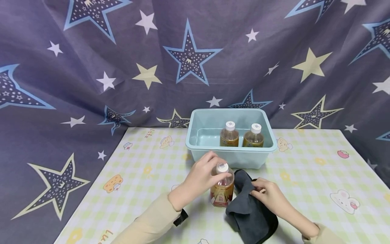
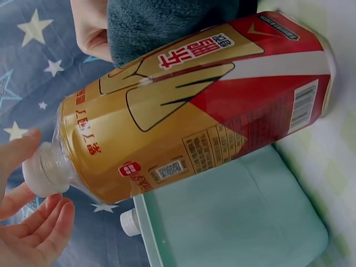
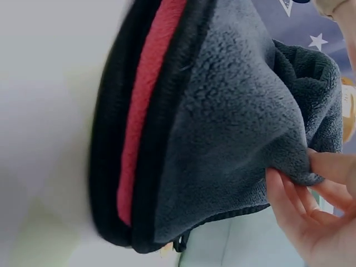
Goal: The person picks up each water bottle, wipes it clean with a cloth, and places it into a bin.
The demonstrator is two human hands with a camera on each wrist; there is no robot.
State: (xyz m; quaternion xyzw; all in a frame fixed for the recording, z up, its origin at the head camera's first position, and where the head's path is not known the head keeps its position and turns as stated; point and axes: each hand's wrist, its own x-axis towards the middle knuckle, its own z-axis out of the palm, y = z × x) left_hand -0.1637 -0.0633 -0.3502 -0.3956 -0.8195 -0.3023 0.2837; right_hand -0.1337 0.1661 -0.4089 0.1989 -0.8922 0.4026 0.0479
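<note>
A drink bottle (image 1: 221, 195) with a gold and red label and white cap stands upright on the table in front of the tub. My left hand (image 1: 202, 178) grips it at the top, thumb and fingers around the cap (image 2: 45, 169). Just right of the bottle is a dark grey plush cloth (image 1: 248, 211) with black edging, and in the right wrist view a red strip (image 3: 147, 105) shows along its border. My right hand (image 1: 269, 196) pinches a fold of this cloth between thumb and fingers (image 3: 289, 206). Part of the cloth lies against the bottle's side.
Behind the hands stands a light blue plastic tub (image 1: 198, 149). Two capped bottles, one in the middle (image 1: 230, 135) and one at the right (image 1: 254, 137), are upright inside it. A checked tablecloth (image 1: 317, 189) covers the table, and a star-patterned curtain (image 1: 128, 44) hangs behind.
</note>
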